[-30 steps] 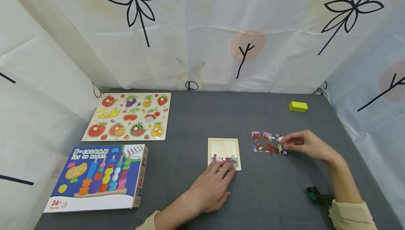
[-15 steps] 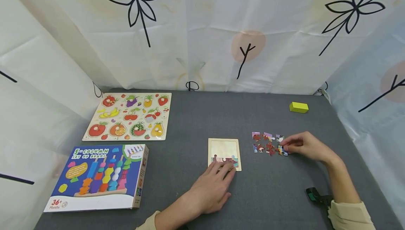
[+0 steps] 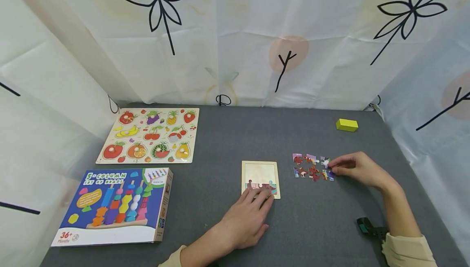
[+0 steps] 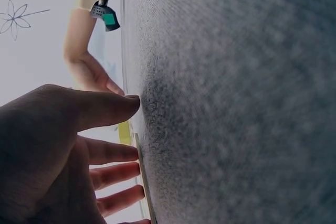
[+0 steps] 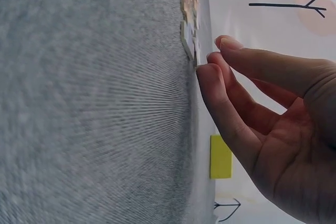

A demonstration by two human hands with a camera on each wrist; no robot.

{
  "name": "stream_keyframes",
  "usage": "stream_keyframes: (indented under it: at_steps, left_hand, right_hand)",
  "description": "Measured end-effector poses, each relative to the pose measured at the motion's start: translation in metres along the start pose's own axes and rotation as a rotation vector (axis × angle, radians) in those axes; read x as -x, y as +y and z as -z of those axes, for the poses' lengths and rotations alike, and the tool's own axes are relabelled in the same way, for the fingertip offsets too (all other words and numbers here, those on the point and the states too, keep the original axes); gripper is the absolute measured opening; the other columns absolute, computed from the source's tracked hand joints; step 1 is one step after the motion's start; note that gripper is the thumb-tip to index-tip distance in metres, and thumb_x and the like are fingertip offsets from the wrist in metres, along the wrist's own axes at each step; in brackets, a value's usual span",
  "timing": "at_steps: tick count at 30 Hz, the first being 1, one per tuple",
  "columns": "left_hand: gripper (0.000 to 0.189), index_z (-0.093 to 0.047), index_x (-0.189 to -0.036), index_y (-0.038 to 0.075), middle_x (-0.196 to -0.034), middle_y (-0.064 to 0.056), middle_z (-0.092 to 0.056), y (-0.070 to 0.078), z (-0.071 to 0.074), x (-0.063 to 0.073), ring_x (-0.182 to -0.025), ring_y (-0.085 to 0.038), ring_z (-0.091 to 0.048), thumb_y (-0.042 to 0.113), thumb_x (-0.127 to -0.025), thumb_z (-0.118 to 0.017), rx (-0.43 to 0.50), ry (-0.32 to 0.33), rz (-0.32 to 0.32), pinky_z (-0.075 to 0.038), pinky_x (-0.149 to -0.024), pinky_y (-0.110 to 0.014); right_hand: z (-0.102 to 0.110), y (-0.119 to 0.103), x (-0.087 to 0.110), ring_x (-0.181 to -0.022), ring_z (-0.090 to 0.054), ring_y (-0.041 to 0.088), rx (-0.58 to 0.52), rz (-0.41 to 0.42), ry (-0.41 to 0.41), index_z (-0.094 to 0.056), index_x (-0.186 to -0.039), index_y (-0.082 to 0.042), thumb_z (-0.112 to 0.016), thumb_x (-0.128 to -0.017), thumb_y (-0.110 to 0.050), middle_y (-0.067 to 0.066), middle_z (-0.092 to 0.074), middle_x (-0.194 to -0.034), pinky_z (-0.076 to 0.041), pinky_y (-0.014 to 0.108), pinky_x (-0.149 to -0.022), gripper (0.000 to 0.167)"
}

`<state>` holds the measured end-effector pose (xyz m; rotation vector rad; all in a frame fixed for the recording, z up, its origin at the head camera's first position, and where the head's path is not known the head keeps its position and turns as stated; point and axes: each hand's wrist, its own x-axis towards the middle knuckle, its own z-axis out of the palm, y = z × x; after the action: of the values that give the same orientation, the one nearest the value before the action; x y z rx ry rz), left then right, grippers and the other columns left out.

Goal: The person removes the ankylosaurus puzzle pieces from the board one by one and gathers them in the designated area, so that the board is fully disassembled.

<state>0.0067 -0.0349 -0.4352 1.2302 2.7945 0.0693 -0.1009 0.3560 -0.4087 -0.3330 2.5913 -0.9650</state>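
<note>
My left hand [image 3: 245,220] lies flat with its fingertips on the lower part of a wooden puzzle tray [image 3: 259,170]. A strip of joined jigsaw pieces [image 3: 261,186] fills the tray's lower part, partly hidden by those fingers. Bare wood shows above it. In the left wrist view, the fingers rest along the tray's edge [image 4: 145,184]. My right hand [image 3: 361,171] hovers at the right end of two rows of loose jigsaw pieces [image 3: 313,172], its fingers loosely bent. In the right wrist view a gap shows between thumb and fingers, with nothing held, close to the pieces [image 5: 187,38].
A yellow block [image 3: 346,125] sits at the back right of the grey table [image 3: 220,136]. On the left are a fruit peg puzzle board [image 3: 147,136] and, in front of it, a boxed bead toy [image 3: 114,206]. White printed curtains [image 3: 238,34] enclose the back and sides.
My right hand has shifted slightly to the right, away from the pieces, uncovering more of the rightmost ones. The left hand stays in place on the tray.
</note>
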Motion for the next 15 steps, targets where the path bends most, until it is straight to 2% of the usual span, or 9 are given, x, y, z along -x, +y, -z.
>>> stream_keyframes:
  at_steps: [8, 15]
  left_hand:
    - [0.070, -0.047, -0.163, 0.014, -0.167, 0.000, -0.045, 0.001, 0.000, -0.001, -0.153, -0.021, -0.044, 0.049, -0.105, -0.067, 0.010, -0.038, 0.012, -0.041, -0.130, -0.047]
    - [0.073, -0.044, -0.164, 0.016, -0.168, 0.002, -0.043, 0.003, 0.002, -0.002, -0.154, -0.021, -0.042, 0.052, -0.105, -0.066, 0.022, -0.067, 0.020, -0.041, -0.130, -0.050]
  right_hand:
    - [-0.005, -0.009, 0.001, -0.093, -0.070, -0.004, -0.046, 0.069, 0.015, -0.081, -0.121, -0.002, -0.075, -0.102, -0.010, 0.018, -0.081, -0.119, -0.058, 0.019, -0.077, 0.021]
    - [-0.019, -0.023, -0.004, -0.084, -0.075, 0.005, -0.149, 0.129, -0.005, -0.080, -0.121, -0.001, -0.076, -0.101, -0.010, 0.012, -0.084, -0.107, -0.060, 0.024, -0.074, 0.022]
